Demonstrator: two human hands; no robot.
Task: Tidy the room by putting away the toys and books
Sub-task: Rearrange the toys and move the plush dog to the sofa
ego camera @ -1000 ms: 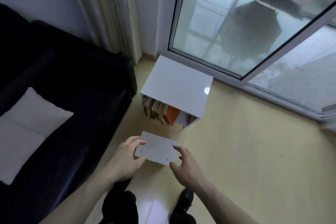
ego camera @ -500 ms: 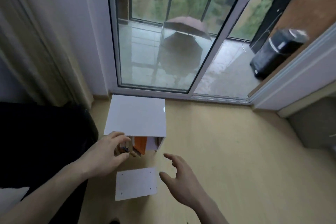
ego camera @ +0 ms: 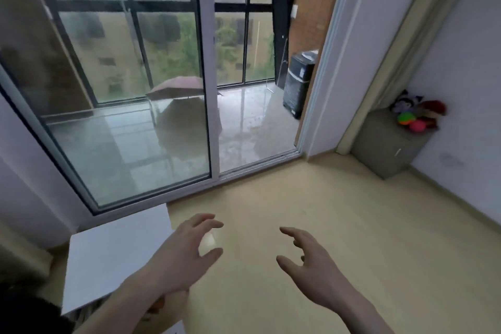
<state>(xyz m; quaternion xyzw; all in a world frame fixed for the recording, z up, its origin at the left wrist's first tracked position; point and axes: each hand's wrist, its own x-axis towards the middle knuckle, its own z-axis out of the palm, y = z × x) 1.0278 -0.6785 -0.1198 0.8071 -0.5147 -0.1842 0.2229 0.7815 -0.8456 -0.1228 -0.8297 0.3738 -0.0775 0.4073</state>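
Note:
Both my hands hover empty over the yellow floor. My left hand (ego camera: pixel 187 249) has its fingers loosely spread, just right of the white book cabinet (ego camera: pixel 113 255). My right hand (ego camera: pixel 309 260) is held out the same way, apart from everything. A sliver of the orange books (ego camera: pixel 160 304) shows under the cabinet's top, behind my left forearm. Far right, several toys (ego camera: pixel 417 114), plush figures and bright balls, sit piled on a grey box (ego camera: pixel 387 146) in the corner.
A glass sliding door (ego camera: pixel 130 106) spans the wall ahead, with an open gap (ego camera: pixel 257 122) onto a wet balcony holding an umbrella (ego camera: pixel 176 87) and a black bin (ego camera: pixel 298 81). Dark sofa edge (ego camera: pixel 27 314) at bottom left. A white panel corner (ego camera: pixel 173 329) lies by my left arm.
My view has swung up and to the right, from the cabinet towards the balcony door and the toy corner. The white panel left my hands and lies on the floor; both hands are empty.

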